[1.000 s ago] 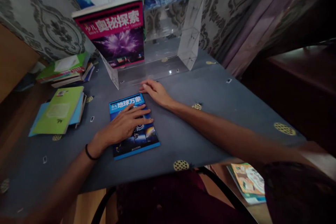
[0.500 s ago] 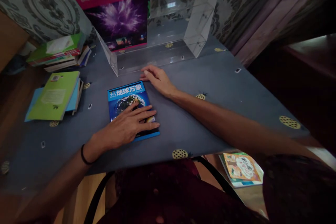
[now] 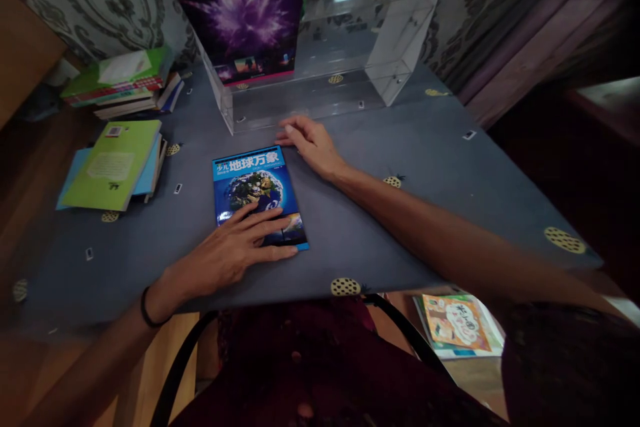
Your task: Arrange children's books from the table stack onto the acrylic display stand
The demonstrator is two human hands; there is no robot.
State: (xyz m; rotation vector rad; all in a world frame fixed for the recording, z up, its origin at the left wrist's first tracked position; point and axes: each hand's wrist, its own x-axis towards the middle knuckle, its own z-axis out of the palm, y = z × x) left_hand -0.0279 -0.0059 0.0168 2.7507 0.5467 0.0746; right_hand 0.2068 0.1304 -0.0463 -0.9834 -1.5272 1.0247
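A blue book (image 3: 250, 180) with a globe on its cover lies flat on the table in front of me. My left hand (image 3: 245, 240) rests on its lower part, fingers spread, hiding the bottom left of the cover. Just past the book's top right corner, my right hand (image 3: 313, 147) lies on the cloth with its fingers loosely stretched and holding nothing. Close beyond it stands a clear acrylic rack (image 3: 345, 87). A book with a pink and purple cover (image 3: 250, 20) leans upright in the rack's left side.
To the left lie a green book (image 3: 107, 170) on a few others and, behind them, a stack of books (image 3: 130, 83). The tablecloth (image 3: 440, 160) is grey with pineapple prints. Below the table's front edge, books (image 3: 457, 323) lie at the right.
The view has shifted a little, so the scene sits slightly right and higher. My left hand has slid down the blue book, uncovering more of the globe. My right hand stays by the corner.
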